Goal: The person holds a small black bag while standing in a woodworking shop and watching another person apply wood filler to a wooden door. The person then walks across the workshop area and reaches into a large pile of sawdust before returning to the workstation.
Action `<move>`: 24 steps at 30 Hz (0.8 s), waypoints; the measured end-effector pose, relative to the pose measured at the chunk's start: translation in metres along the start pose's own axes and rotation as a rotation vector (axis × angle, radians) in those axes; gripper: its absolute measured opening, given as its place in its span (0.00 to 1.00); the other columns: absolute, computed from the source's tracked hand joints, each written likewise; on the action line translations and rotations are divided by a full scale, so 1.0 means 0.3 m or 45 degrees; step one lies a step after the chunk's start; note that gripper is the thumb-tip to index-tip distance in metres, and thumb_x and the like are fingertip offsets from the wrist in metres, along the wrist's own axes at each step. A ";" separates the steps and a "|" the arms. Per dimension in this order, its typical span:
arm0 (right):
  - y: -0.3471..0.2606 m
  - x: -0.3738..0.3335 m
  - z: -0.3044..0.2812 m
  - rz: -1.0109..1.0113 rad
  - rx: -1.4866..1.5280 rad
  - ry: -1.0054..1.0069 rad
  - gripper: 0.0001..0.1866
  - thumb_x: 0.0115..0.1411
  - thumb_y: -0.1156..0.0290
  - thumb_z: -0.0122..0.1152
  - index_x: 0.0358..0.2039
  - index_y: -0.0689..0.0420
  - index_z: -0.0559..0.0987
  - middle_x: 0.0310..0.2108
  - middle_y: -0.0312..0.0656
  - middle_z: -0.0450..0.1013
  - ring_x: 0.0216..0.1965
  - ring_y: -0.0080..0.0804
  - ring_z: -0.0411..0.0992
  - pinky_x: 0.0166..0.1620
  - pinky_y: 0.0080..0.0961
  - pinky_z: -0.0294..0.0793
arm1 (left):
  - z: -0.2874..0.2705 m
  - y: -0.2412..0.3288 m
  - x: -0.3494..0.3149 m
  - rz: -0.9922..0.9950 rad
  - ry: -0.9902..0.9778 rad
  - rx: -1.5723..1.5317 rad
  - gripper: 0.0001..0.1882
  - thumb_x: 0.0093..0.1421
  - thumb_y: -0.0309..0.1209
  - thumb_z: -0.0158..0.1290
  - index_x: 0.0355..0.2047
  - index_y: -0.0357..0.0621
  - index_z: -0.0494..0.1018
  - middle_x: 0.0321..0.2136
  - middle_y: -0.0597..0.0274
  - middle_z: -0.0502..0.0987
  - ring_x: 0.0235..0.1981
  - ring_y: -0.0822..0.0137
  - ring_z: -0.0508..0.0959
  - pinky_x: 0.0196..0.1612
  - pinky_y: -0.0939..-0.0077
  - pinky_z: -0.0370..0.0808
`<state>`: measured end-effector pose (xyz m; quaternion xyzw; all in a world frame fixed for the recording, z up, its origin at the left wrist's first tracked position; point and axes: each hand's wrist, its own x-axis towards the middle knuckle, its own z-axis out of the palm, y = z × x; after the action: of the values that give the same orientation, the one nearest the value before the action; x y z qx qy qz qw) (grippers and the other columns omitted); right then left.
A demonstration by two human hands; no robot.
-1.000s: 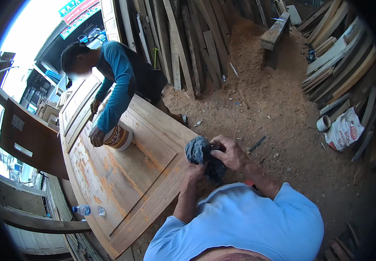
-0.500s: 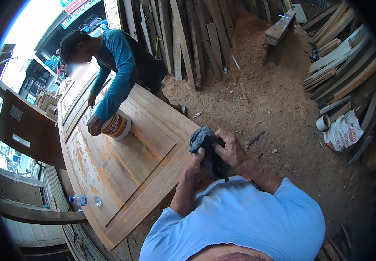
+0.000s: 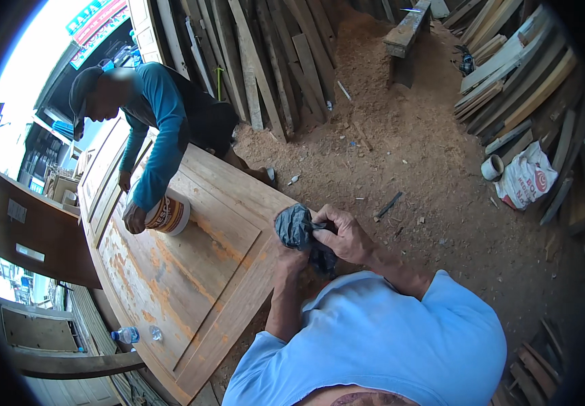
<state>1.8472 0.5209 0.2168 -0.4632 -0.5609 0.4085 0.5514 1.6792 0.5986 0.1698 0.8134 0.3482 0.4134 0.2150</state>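
A crumpled dark plastic bag (image 3: pixel 295 226) is between my two hands, its loose end hanging down toward my shirt. My left hand (image 3: pixel 290 257) is beneath it, with the fingers mostly covered by the plastic. From the right, my right hand (image 3: pixel 346 238) pinches the bag's gathered edge between thumb and fingers. Whether anything lies inside the bag is hidden. Just left of my hands is the near corner of a large wooden door panel (image 3: pixel 235 298), lying flat with patchy orange filler on it.
Across the panel a person in teal sleeves (image 3: pixel 164 128) leans over a white bucket (image 3: pixel 171 214). Plastic bottles (image 3: pixel 127 335) lie by the panel's left edge. Planks (image 3: pixel 255 74) lean at the back, and a white sack (image 3: pixel 526 177) sits on the sawdust-covered ground at right.
The bag has been opened out and now covers much of my left hand. My right hand has shifted its pinch to the bag's edge. The view has turned slightly.
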 end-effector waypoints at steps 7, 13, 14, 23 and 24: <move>-0.026 -0.003 0.060 -0.273 -0.406 0.168 0.19 0.62 0.64 0.66 0.47 0.61 0.72 0.38 0.48 0.74 0.40 0.39 0.75 0.45 0.35 0.74 | 0.011 0.098 -0.022 -0.353 0.215 -0.548 0.44 0.54 0.24 0.64 0.66 0.42 0.50 0.53 0.55 0.70 0.53 0.64 0.74 0.56 0.68 0.73; 0.010 0.020 0.028 0.007 -0.148 0.188 0.16 0.59 0.73 0.67 0.44 0.59 0.71 0.36 0.46 0.75 0.41 0.33 0.75 0.46 0.34 0.74 | -0.006 0.135 -0.026 -0.573 0.007 -0.837 0.49 0.55 0.25 0.62 0.69 0.43 0.41 0.56 0.51 0.66 0.55 0.59 0.72 0.59 0.65 0.71; 0.033 0.026 0.018 -0.024 -0.169 0.210 0.15 0.59 0.74 0.66 0.43 0.59 0.72 0.35 0.46 0.75 0.41 0.32 0.75 0.46 0.33 0.74 | -0.021 0.153 -0.017 -0.559 -0.060 -0.889 0.51 0.55 0.25 0.62 0.70 0.43 0.40 0.57 0.50 0.65 0.57 0.58 0.71 0.60 0.64 0.70; 0.078 0.039 -0.039 0.088 0.409 0.102 0.10 0.61 0.80 0.63 0.41 0.59 0.73 0.35 0.35 0.74 0.37 0.19 0.71 0.44 0.24 0.73 | -0.065 0.068 -0.039 -0.489 -0.184 -1.501 0.48 0.56 0.31 0.67 0.70 0.39 0.51 0.62 0.53 0.66 0.64 0.60 0.65 0.68 0.62 0.60; 0.072 0.038 -0.042 0.116 0.484 0.066 0.09 0.61 0.80 0.62 0.41 0.59 0.73 0.34 0.34 0.74 0.37 0.19 0.71 0.44 0.24 0.73 | -0.064 0.056 -0.042 -0.534 -0.207 -1.506 0.49 0.54 0.30 0.68 0.70 0.39 0.51 0.61 0.54 0.67 0.63 0.61 0.67 0.67 0.63 0.61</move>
<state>1.8616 0.5363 0.1992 -0.3859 -0.4379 0.5194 0.6241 1.6648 0.5792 0.1848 0.5003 0.1953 0.4219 0.7305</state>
